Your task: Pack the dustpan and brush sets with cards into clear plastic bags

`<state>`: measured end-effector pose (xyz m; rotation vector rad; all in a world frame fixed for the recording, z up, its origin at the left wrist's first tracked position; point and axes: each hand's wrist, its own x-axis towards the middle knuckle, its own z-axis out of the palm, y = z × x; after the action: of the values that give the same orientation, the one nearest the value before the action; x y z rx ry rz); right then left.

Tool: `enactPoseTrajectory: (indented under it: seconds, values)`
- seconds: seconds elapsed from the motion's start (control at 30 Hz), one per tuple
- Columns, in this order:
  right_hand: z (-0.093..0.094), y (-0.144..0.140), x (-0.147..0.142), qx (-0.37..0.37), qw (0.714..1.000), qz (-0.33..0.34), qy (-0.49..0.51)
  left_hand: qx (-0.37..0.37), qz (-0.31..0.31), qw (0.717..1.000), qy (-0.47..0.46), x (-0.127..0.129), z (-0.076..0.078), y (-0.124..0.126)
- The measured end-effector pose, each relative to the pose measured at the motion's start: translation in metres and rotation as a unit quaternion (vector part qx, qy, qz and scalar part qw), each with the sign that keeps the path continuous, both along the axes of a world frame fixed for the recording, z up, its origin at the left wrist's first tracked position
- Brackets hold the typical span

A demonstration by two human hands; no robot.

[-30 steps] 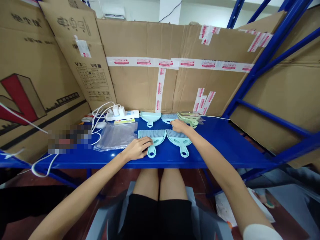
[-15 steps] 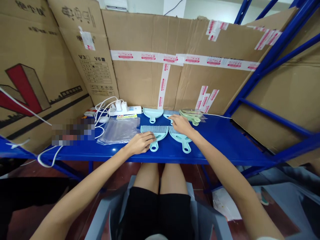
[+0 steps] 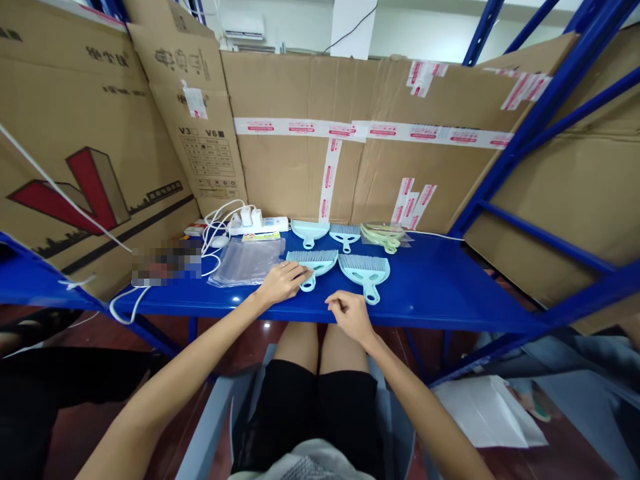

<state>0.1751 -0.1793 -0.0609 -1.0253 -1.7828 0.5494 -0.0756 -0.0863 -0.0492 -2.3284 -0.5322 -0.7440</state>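
Observation:
My left hand (image 3: 284,281) is closed at the left side of a light-blue dustpan with a brush nested in it (image 3: 323,263), its fingertips at the base of the handle. My right hand (image 3: 351,315) hovers at the table's front edge, fingers curled together, with nothing visible in them. Just beyond it lies a second matching dustpan and brush set (image 3: 365,269), handle toward me. Farther back are a separate light-blue dustpan (image 3: 310,231) and a small light-blue brush (image 3: 345,235). Beside them, green dustpan pieces (image 3: 385,237) lie in clear plastic.
Clear plastic bags (image 3: 247,261) lie left of my left hand. Behind them are a white power strip (image 3: 273,225) with plugs and tangled white cables. Cardboard walls (image 3: 285,180) enclose the blue table (image 3: 450,287) at the back and left; a blue metal frame (image 3: 530,140) rises at right.
My right hand has drawn back from the small brush at the rear to the table's front edge. My left hand stays at the left dustpan set. The view has tilted up slightly.

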Motion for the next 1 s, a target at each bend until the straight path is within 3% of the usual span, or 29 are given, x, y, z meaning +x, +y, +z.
enactPoseTrajectory:
  seconds: [0.4,0.5,0.6,0.67,0.7,0.77,0.8,0.9,1.0]
  values:
    - [-0.010,0.013,-0.003,0.068,0.997,-0.045,-0.015,-0.101,0.031,0.992,0.071,0.012,-0.001,0.005]
    - [-0.011,0.013,-0.006,0.073,0.996,-0.050,-0.015,-0.117,0.046,0.986,0.109,0.011,0.005,-0.004]
    - [-0.012,0.012,-0.008,0.070,0.996,-0.049,-0.009,-0.161,0.052,0.979,0.114,-0.006,0.024,0.001]
    - [-0.012,0.011,-0.008,0.067,0.996,-0.052,-0.006,-0.207,0.108,0.971,0.053,-0.026,0.042,0.020]
    - [-0.012,0.010,-0.008,0.067,0.996,-0.054,-0.005,-0.225,0.169,0.959,0.021,-0.037,0.052,0.035]
    - [-0.012,0.009,-0.009,0.066,0.996,-0.063,-0.007,-0.267,0.316,0.910,0.012,-0.058,0.070,0.071]
    - [-0.011,0.009,-0.009,0.064,0.996,-0.065,-0.006,-0.282,0.344,0.896,0.018,-0.067,0.076,0.088]
    - [-0.010,0.008,-0.007,0.054,0.997,-0.063,-0.001,-0.318,0.380,0.867,0.048,-0.082,0.083,0.130]
    - [-0.010,0.009,-0.005,0.047,0.998,-0.045,0.010,-0.343,0.383,0.852,0.097,-0.082,0.080,0.149]
